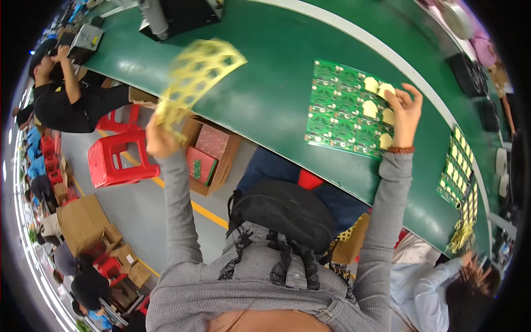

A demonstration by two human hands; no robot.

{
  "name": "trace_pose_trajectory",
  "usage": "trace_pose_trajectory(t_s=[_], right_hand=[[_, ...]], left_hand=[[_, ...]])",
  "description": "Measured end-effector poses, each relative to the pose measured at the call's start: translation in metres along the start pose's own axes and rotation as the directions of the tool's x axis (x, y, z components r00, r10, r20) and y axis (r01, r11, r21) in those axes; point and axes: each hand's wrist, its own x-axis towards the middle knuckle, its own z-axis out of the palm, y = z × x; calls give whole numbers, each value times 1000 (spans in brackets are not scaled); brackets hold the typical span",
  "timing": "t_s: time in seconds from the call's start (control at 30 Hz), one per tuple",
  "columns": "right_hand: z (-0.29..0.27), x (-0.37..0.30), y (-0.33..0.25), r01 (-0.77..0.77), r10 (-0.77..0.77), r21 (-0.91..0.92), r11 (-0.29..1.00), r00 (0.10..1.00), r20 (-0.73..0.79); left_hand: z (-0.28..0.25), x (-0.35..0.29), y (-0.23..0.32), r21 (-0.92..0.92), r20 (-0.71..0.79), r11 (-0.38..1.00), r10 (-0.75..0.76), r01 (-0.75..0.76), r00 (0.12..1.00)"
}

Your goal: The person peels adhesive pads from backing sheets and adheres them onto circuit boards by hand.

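My left hand [160, 139] is raised over the table's near edge, its fingers closed on the lower end of a thin yellow sheet [194, 83] full of cut-out holes. Motion blurs the sheet. On the green table lies a green circuit board panel [337, 108] made up of repeated small boards. Several pale yellow pads [369, 109] sit on its right part. My right hand [407, 113] is at the panel's right edge, thumb and fingers curled on a yellow pad [385, 90] near the upper right corner. Its fingertips are partly hidden.
A black device with a grey post [155, 19] stands at the far left of the table [271, 83]. More padded panels [457, 166] lie at the right, near a co-worker [431, 282]. Below left are an open carton [221, 174] and red stools [119, 159]; another person [72, 105] sits beyond.
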Motion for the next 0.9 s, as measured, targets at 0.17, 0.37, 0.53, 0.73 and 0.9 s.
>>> trace_pose_trajectory(t_s=[0.17, 0.37, 0.53, 0.73, 0.9], right_hand=[[-5, 0, 1, 2, -2, -12, 1000, 1000, 10], [-17, -1, -4, -25, 20, -65, 998, 997, -72], [-3, -2, 0, -34, 32, -21, 999, 997, -73], [-5, -1, 1, -17, 17, 2, 1000, 999, -49], [-2, -3, -5, -23, 27, 73, 997, 999, -48]], left_hand=[[-44, -50, -146, 201, -308, 781, -523, 591, 795], [58, -42, -214, 393, 209, 667, -735, 633, 645], [115, 25, -239, -683, 413, 181, -703, 708, 579], [134, 30, -175, -198, 791, 482, -436, 854, 430], [105, 22, -123, 131, 958, 796, -254, 591, 130]])
